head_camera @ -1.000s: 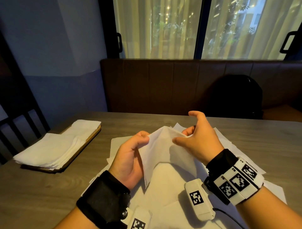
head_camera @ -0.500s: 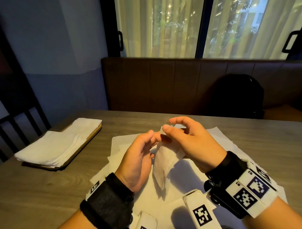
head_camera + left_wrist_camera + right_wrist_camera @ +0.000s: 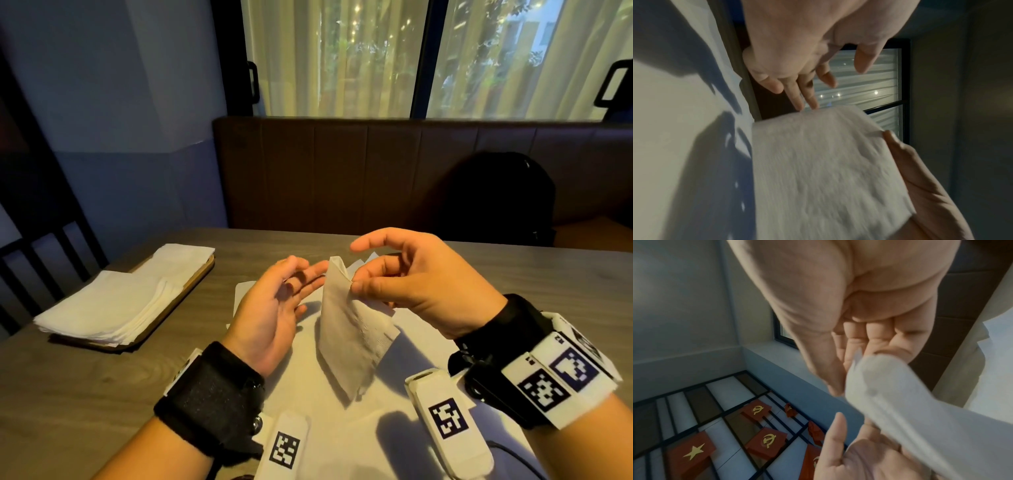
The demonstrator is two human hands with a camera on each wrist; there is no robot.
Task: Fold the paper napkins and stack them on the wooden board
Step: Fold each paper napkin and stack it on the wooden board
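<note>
Above the desk (image 3: 513,274), right hand (image 3: 421,284) pinches the folded napkin (image 3: 349,339) upright by its top corner so the left hand (image 3: 270,308), fingers (image 3: 308,275) relaxed and spread, can take it.

From my feed: black backpack (image 3: 493,198) sat on the brown bench (image 3: 342,171) behind the table (image 3: 68,394); curtained window (image 3: 342,58) above the bench.

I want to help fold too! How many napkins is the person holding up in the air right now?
1. The folded napkin hangs from the right hand, pinched at its top corner. The left hand is open beside it. More napkins lie flat below and on the wooden board.
</note>
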